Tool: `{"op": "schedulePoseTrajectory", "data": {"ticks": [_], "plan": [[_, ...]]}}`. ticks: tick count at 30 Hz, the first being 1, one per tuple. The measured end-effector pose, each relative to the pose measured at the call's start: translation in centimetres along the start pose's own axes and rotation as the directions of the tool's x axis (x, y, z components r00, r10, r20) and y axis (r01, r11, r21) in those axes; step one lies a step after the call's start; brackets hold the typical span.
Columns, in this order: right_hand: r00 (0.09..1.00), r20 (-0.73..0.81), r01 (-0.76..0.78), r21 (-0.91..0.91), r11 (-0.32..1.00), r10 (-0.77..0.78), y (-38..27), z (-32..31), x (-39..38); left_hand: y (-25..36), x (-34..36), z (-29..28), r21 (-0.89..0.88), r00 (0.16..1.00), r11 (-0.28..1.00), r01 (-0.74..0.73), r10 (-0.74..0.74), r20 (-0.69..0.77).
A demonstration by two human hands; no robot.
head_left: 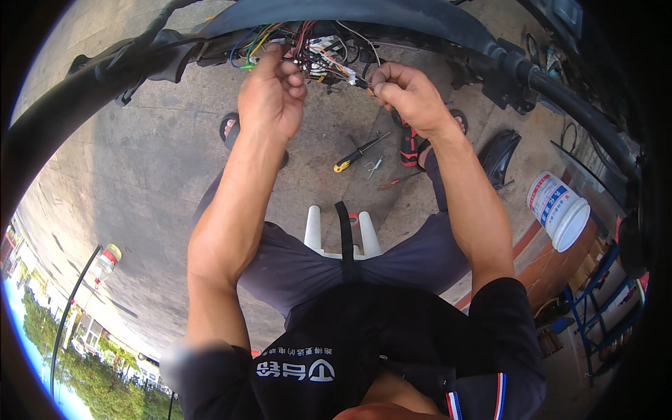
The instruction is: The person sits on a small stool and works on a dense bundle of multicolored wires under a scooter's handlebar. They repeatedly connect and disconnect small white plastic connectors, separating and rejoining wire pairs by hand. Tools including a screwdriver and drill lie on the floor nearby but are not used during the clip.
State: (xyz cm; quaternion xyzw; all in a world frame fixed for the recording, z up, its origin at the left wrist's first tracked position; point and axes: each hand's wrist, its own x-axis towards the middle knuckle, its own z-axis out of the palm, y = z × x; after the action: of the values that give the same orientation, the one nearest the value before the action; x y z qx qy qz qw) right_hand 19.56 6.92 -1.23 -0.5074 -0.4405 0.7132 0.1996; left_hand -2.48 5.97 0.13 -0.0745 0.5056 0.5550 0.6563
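Note:
Beneath a dark curved body panel (329, 15), a loose bundle of multicoloured wires (304, 47) with white plugs hangs out. My left hand (271, 94) is closed among the wires on the bundle's left side. Its fingertips press together, and what lies between them is mostly hidden. On the right, my right hand (413, 96) pinches a thin wire (369, 87) between thumb and forefinger. A white connector (351, 75) sits just left of those fingertips. Blue, green and yellow wires (253, 43) spread out by my left fingertips.
On the ground below lie a yellow-and-black screwdriver (355, 155), small metal pieces (376, 166) and a red-and-black power tool (409, 145). A white stool (314, 227) is under me. A white bucket (560, 210) stands at the right. Black bars (77, 94) arch across the left.

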Motion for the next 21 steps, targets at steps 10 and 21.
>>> {"op": "schedulePoseTrajectory", "data": {"ticks": [10,21], "plan": [[1.000,0.017,0.007,-0.055,0.998,-0.006,0.1,-0.1,0.1,0.5,0.6,0.6,0.088,0.995,0.996,-0.028,0.037,-0.096],[0.996,-0.020,0.077,-0.218,0.973,-0.084,0.2,0.1,0.2,1.4,0.7,-0.2,0.136,0.998,0.991,-0.002,0.010,-0.058]]}}
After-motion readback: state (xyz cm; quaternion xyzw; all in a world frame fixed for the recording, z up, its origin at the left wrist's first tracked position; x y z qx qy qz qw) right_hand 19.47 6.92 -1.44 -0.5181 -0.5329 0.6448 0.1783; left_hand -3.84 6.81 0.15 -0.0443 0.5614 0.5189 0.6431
